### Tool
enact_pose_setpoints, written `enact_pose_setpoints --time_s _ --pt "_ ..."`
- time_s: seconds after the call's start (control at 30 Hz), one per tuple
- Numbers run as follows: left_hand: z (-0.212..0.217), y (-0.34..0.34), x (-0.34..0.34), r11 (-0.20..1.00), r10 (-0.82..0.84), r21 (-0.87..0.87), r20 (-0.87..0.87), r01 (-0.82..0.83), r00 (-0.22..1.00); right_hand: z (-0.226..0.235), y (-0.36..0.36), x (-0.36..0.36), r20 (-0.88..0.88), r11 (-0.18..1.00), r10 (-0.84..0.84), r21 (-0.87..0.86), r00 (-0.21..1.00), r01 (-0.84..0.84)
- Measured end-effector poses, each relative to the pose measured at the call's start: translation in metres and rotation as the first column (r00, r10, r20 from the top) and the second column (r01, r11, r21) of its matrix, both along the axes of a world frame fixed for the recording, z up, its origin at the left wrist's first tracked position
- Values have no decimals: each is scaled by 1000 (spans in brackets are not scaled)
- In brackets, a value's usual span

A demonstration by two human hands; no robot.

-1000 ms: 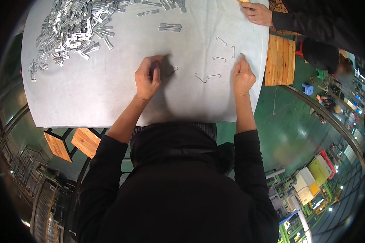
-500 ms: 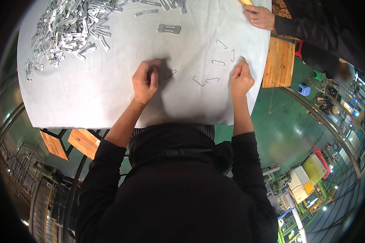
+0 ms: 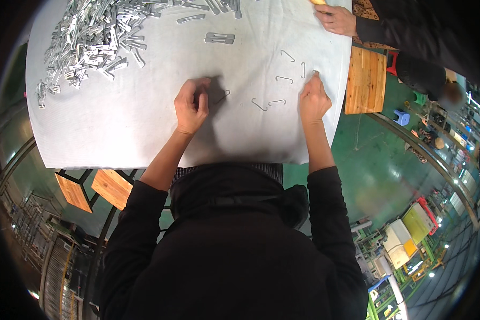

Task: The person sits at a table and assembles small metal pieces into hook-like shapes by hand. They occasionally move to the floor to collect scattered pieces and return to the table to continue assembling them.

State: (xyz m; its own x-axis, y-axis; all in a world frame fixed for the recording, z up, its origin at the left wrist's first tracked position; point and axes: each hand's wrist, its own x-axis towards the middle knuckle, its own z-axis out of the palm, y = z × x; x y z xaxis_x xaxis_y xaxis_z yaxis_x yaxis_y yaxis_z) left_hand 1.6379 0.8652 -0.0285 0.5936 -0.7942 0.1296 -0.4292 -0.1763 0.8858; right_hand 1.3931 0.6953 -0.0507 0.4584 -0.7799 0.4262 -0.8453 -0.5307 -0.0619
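Note:
My left hand [image 3: 191,106] is above the white-covered table with its fingers curled in; whatever it may hold is hidden. Just right of it, partly in its shadow, lies a bent wire hook [image 3: 224,96]. My right hand [image 3: 315,101] has its fingertips pinched on the tabletop at the right, with a bit of a small wire hook [image 3: 315,71] showing at the tips. Between the hands and slightly beyond lie several loose thin wire hooks [image 3: 284,79], apart from one another. Farther off, two flat grey metal clips [image 3: 219,38] lie side by side.
A large heap of grey metal clips [image 3: 93,45] covers the far left of the table [image 3: 106,122]. At the far right, another person's hand [image 3: 336,20] holds a yellowish object. Wooden stools [image 3: 365,80] stand beside the table, and a blue stool [image 3: 401,117] is on the green floor.
The view has shifted slightly. My right hand's fingers have straightened a little at the same wire hook; my left hand keeps its curled pose.

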Motion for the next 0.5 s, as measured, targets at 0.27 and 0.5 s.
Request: enact_pose_setpoints --time_s 0.27,0.5 --pt "5 2 3 999 -41 28 -104 44 994 24 2 3 186 948 -151 304 971 89" --pt "14 16 -4 993 -57 86 -281 85 958 40 12 17 250 882 -184 469 951 47"
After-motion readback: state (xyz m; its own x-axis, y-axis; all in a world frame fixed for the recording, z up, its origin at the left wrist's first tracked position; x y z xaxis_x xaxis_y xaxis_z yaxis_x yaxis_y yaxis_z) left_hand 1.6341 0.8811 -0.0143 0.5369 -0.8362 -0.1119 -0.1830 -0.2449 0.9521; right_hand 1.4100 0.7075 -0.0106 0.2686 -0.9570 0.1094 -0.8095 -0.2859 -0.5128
